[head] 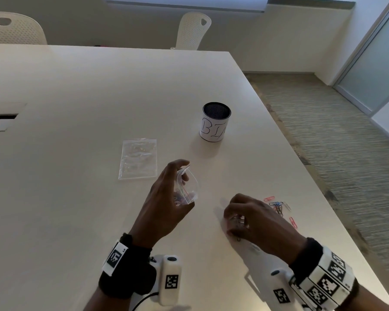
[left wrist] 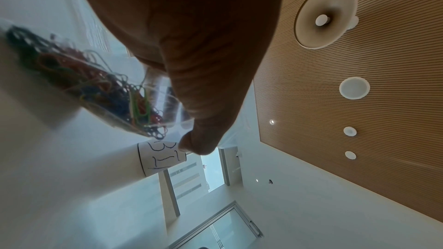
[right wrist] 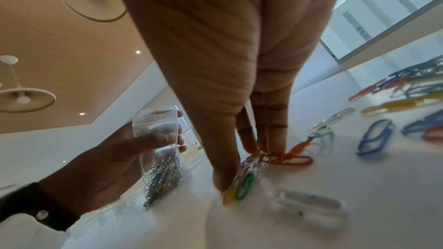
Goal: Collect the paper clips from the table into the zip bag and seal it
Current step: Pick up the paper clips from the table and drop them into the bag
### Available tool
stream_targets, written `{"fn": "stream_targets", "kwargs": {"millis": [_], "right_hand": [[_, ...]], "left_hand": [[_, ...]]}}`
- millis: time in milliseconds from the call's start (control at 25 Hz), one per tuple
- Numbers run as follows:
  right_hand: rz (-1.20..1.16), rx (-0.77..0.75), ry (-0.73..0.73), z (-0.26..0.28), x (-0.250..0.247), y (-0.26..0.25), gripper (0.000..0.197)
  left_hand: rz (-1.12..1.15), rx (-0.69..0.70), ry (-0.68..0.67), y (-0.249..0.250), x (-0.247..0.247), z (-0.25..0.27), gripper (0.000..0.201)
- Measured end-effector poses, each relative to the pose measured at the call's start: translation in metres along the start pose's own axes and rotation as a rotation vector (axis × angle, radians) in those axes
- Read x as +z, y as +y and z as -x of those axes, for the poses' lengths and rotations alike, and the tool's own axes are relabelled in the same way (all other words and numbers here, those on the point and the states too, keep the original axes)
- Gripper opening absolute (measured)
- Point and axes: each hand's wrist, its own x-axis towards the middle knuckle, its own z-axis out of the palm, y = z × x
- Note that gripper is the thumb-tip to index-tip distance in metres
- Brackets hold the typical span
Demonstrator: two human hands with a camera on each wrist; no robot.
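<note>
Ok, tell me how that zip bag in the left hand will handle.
The zip bag probably stays floppy: thin clear film, creased where the left hand grips it. Likely bottom-heavy, since the paper clips pool low.

I see a pale tabletop (head: 76, 90) carrying a flat clear plastic bag (head: 138, 158), an upright white cup (head: 215, 122) with handwritten letters beyond it, and loose coloured paper clips (head: 279, 206) scattered near its right edge.

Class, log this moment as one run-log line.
left hand: holds zip bag upright | right hand: pinching paper clips on table | bag: part-filled, unsealed | more clips loose
</note>
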Motion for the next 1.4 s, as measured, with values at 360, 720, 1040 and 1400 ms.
{"fn": "stream_targets", "kwargs": {"millis": [360,720,1040,1400], "right_hand": [[0.115,-0.094,-0.094,0.007,-0.006,0.006,0.049],[0.231,-0.165,-0.195,0.021,-0.01,0.011,0.059],[0.17,-0.233,0.002,0.04,0.022,0.028,0.046],[0.242,-0.135,-0.002,0.016,0.008,0.004,0.013]], "left_hand": [[-0.012,0.009,-0.005,0.001,0.0,0.0,0.073],[0.009,0.006,0.004,0.002,0.0,0.001,0.071],[0.005,0.006,0.0,0.003,0.001,0.0,0.069],[0.002,0.027,-0.005,0.002,0.002,0.0,0.071]]}}
